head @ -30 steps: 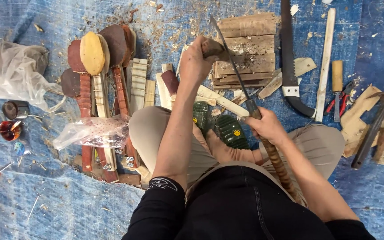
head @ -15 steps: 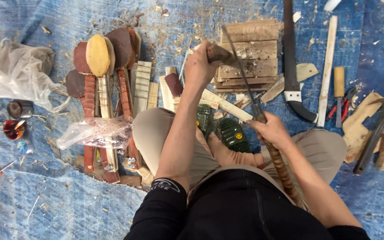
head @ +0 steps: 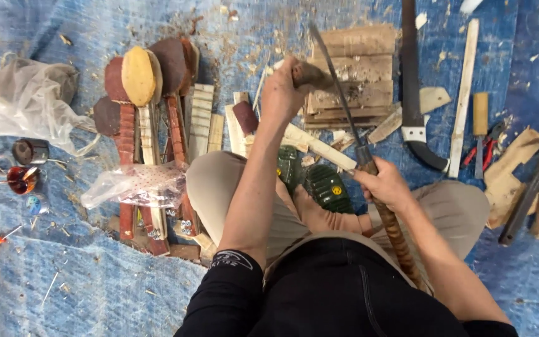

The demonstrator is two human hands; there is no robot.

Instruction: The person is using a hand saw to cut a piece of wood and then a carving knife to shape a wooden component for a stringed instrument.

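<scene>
Seated worker on a blue woven tarpaulin (head: 95, 293) strewn with wood chips, legs crossed. Left hand (head: 285, 93): closed around the near end of a short brown wooden workpiece (head: 310, 75), held out over a stack of pale, scored wooden boards (head: 357, 75). Right hand (head: 385, 187): clenched on the spiral-wrapped brown handle (head: 400, 240) of a long, narrow steel blade (head: 335, 84), whose edge runs up and away to cross the workpiece just beside the left fingers. A pale wooden slat (head: 316, 146) lies angled beneath the forearm, over a pair of green sandals (head: 319, 181). To the left: a row of red-brown and yellow paddle-shaped wooden blanks (head: 141, 106), partly covered by a clear plastic bag (head: 135, 184); a larger crumpled plastic bag (head: 23, 103) further out. To the right: a dark curved knife with a white collar (head: 413, 106), a long light wooden strip (head: 463, 100), a wood-handled chisel (head: 480, 125), red-handled pliers (head: 485, 143) and a hammer (head: 531, 187) among offcuts. Handling note: cutting would seem best done in shallow strokes directed away from the left hand, the workpiece braced firmly, the fingers kept behind the edge; a slip toward the thumb appears the main hazard.
</scene>
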